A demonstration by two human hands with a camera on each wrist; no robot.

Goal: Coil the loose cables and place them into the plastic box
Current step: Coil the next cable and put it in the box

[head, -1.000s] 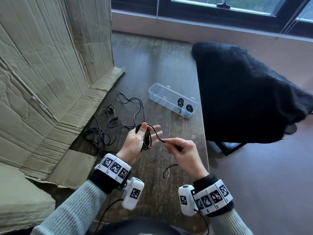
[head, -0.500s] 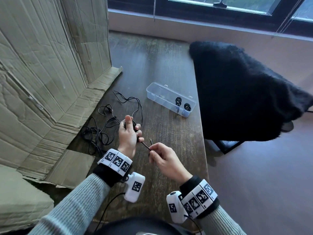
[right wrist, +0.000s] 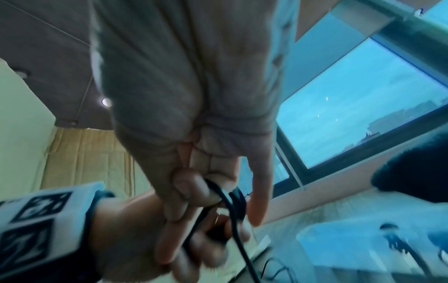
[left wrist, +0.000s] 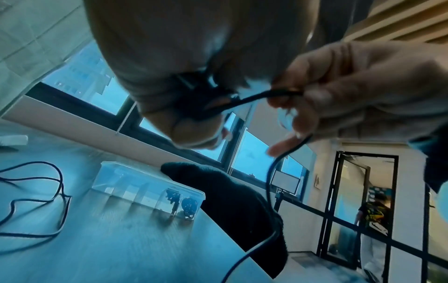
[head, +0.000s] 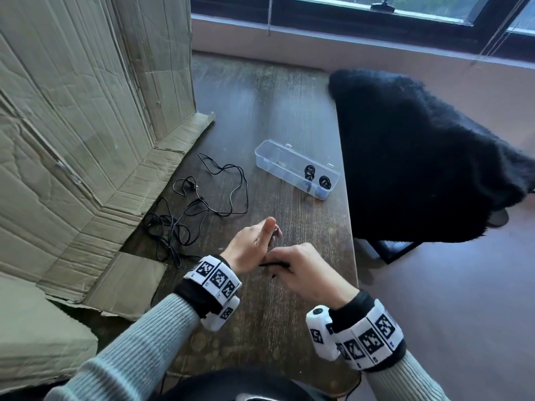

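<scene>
The cable (head: 274, 264) is being held above the near part of the table (head: 275, 111) in the head view, a thin black cord stretched as a short line running left to right between the two hands. The left hand (head: 252, 246) is being kept curled round the wound part, thumb raised; the coil itself is hidden behind the fingers there. The right hand (head: 307, 270) is being closed in a pinch on the free tail. The plastic box (head: 278, 153) is lying ahead and slightly right of the hands, its long axis running from far-left to near-right, with two small black coils (head: 317, 176) already gathered at its near-right end. The right hand is judged the nearer to it. More loose cables (head: 202, 204) are lying tangled to the left, by the cardboard (head: 86, 111).

In the left wrist view, the dark bundle (left wrist: 201, 101) is being gripped under the left hand's fingers (left wrist: 194, 132), and one strand is being led across to the right hand's fingers (left wrist: 315, 92), from which the tail is hanging down. The box (left wrist: 116, 176) is seen beyond, clear-walled.

In the right wrist view, the cord (right wrist: 232, 206) is being pinched between thumb and forefinger (right wrist: 191, 187), looping against the left hand (right wrist: 135, 229) below. Winding is judged unfinished.
</scene>
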